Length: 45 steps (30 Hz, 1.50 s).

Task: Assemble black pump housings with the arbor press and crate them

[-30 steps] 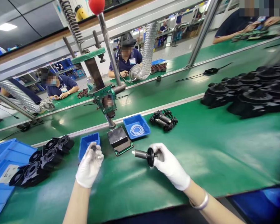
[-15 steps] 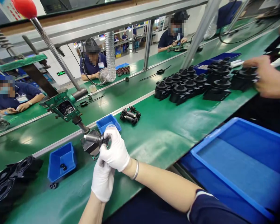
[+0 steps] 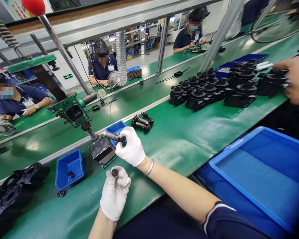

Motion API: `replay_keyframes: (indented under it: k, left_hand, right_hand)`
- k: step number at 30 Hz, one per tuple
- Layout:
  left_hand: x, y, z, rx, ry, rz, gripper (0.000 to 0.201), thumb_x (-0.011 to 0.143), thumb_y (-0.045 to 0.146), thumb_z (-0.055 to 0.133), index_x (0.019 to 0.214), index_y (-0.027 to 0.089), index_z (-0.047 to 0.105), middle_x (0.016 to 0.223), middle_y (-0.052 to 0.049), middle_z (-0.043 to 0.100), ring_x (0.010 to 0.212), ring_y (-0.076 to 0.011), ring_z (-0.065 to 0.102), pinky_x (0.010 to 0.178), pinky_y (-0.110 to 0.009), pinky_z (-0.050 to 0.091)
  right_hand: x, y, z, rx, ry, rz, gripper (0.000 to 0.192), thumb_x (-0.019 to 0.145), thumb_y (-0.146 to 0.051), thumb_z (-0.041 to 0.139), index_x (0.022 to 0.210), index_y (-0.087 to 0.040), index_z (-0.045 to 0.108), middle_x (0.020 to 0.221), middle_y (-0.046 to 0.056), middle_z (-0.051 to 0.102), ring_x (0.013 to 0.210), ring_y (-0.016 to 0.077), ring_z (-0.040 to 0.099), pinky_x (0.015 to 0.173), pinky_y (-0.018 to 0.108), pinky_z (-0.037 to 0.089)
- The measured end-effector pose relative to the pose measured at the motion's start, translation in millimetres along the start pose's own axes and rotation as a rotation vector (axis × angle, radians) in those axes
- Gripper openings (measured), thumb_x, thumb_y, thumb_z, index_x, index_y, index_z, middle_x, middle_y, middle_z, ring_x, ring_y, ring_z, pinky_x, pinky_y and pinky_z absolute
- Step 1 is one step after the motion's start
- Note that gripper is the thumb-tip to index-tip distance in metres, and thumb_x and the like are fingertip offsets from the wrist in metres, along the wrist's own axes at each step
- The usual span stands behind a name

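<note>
The right hand (image 3: 130,148), in a white glove with a silver bangle at the wrist, is closed around a black rotor shaft (image 3: 114,136) and holds it above the desk (image 3: 189,139). The part is a dark, slightly glossy cylinder with a paler metal tip pointing left toward the press; a wider black collar sits where the glove grips it, and the rest is hidden inside the fist. It hangs just above the small blue bin (image 3: 116,127) and just beside the dark metal block (image 3: 101,150) at the foot of the green hand press (image 3: 71,112).

The left hand (image 3: 115,193), also gloved, is lower and nearer the person, its fingertips pinched shut on a small black ring (image 3: 114,172), round with a dark hole in its middle. The two hands are near each other but apart.

Left of the press stands another blue bin (image 3: 69,167) with a small black piece inside, and two tiny black rings (image 3: 60,193) lie on the desk before it. Black round housings (image 3: 12,192) sit at the far left. Behind the small bin lies a pile of black rotors (image 3: 142,121), and further right a cluster of black pump housings (image 3: 209,89). A large blue tray (image 3: 259,172) fills the lower right. Another person's hand (image 3: 295,81) touches housings at the right edge.
</note>
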State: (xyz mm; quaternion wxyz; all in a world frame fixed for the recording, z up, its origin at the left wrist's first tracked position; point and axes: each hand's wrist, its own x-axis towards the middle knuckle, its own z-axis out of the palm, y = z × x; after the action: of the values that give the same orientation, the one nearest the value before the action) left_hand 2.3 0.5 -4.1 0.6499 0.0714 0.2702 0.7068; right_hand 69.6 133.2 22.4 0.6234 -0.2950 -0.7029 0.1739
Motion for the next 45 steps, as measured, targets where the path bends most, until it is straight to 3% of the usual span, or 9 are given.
replay_keyframes:
  k: [6, 10, 15, 19, 21, 26, 30, 36, 45]
  left_hand:
    - [1.7, 6.8, -1.2, -0.169, 0.013, -0.034, 0.028, 0.077, 0.039, 0.077, 0.078, 0.017, 0.060, 0.070, 0.004, 0.043, 0.056, -0.0046, 0.041, 0.056, -0.017, 0.041]
    - [6.8, -1.4, -1.2, 0.018, 0.055, 0.020, 0.029, 0.076, 0.043, 0.077, 0.076, 0.017, 0.062, 0.066, 0.004, 0.045, 0.056, -0.0065, 0.042, 0.057, -0.020, 0.043]
    - [8.2, -9.2, -3.2, 0.326, 0.135, 0.213, 0.029, 0.068, 0.038, 0.084, 0.083, 0.019, 0.069, 0.066, 0.003, 0.053, 0.057, -0.0079, 0.046, 0.058, -0.021, 0.045]
    - [-1.9, -7.0, 1.6, 0.476, -0.076, 0.229, 0.030, 0.066, 0.041, 0.085, 0.080, 0.018, 0.071, 0.062, 0.001, 0.056, 0.054, -0.0091, 0.050, 0.052, -0.022, 0.038]
    - [-6.0, -3.5, 5.9, 0.419, -0.122, 0.169, 0.031, 0.068, 0.043, 0.083, 0.079, 0.017, 0.070, 0.065, 0.000, 0.056, 0.053, -0.0082, 0.048, 0.050, -0.022, 0.036]
    - [-1.1, 16.2, 0.5, 0.163, 0.046, 0.133, 0.031, 0.074, 0.043, 0.078, 0.077, 0.015, 0.064, 0.068, 0.002, 0.048, 0.056, -0.0055, 0.042, 0.055, -0.019, 0.040]
    - [5.4, 26.4, -15.4, 0.039, 0.090, 0.109, 0.028, 0.078, 0.041, 0.075, 0.079, 0.015, 0.063, 0.069, 0.002, 0.048, 0.056, -0.0052, 0.042, 0.055, -0.018, 0.043]
    - [6.6, 23.3, -21.4, 0.023, 0.148, 0.114, 0.029, 0.074, 0.039, 0.078, 0.079, 0.014, 0.064, 0.068, 0.002, 0.052, 0.056, -0.0060, 0.045, 0.056, -0.020, 0.046]
    - [4.1, 23.7, -19.0, 0.094, 0.182, 0.119, 0.033, 0.070, 0.041, 0.082, 0.079, 0.014, 0.065, 0.068, 0.003, 0.052, 0.057, -0.0056, 0.045, 0.058, -0.019, 0.047]
  right_hand:
    - [-10.6, -2.3, -12.3, 0.057, -0.046, 0.119, 0.032, 0.061, -0.007, 0.049, 0.089, -0.022, 0.043, 0.090, 0.004, 0.050, 0.084, 0.0192, 0.054, 0.079, 0.033, 0.050]
    - [-16.9, -17.2, -13.8, 0.090, -0.074, 0.086, 0.033, 0.060, -0.008, 0.049, 0.089, -0.022, 0.044, 0.091, 0.005, 0.049, 0.085, 0.0196, 0.053, 0.080, 0.034, 0.050]
    - [-20.2, -26.9, -2.9, 0.085, -0.106, 0.116, 0.031, 0.061, -0.009, 0.051, 0.089, -0.021, 0.046, 0.094, 0.006, 0.050, 0.084, 0.0196, 0.054, 0.078, 0.034, 0.051]
    - [-16.8, -13.5, 5.0, -0.049, -0.153, 0.082, 0.025, 0.064, -0.011, 0.052, 0.087, -0.021, 0.048, 0.093, 0.006, 0.050, 0.084, 0.0210, 0.054, 0.079, 0.035, 0.050]
    - [-12.3, -3.9, 3.8, -0.076, -0.196, 0.079, 0.023, 0.065, -0.012, 0.053, 0.085, -0.021, 0.049, 0.093, 0.006, 0.050, 0.085, 0.0213, 0.054, 0.080, 0.035, 0.050]
    - [-3.4, 14.4, -22.2, 0.054, -0.149, 0.300, 0.024, 0.065, -0.011, 0.051, 0.087, -0.021, 0.048, 0.085, 0.002, 0.052, 0.078, 0.0179, 0.054, 0.077, 0.032, 0.049]
    - [-16.9, 16.5, -46.3, 0.286, -0.317, 0.397, 0.025, 0.065, -0.012, 0.051, 0.087, -0.022, 0.046, 0.078, -0.002, 0.052, 0.067, 0.0144, 0.051, 0.064, 0.026, 0.048]
    - [-46.2, 2.9, -54.7, 0.317, -0.429, 0.392, 0.027, 0.062, -0.008, 0.051, 0.083, -0.023, 0.045, 0.079, -0.002, 0.054, 0.067, 0.0146, 0.052, 0.063, 0.026, 0.048]
    - [-47.8, -2.4, -57.5, 0.274, -0.428, 0.340, 0.030, 0.059, -0.007, 0.048, 0.083, -0.023, 0.044, 0.079, -0.001, 0.053, 0.068, 0.0155, 0.051, 0.064, 0.027, 0.048]
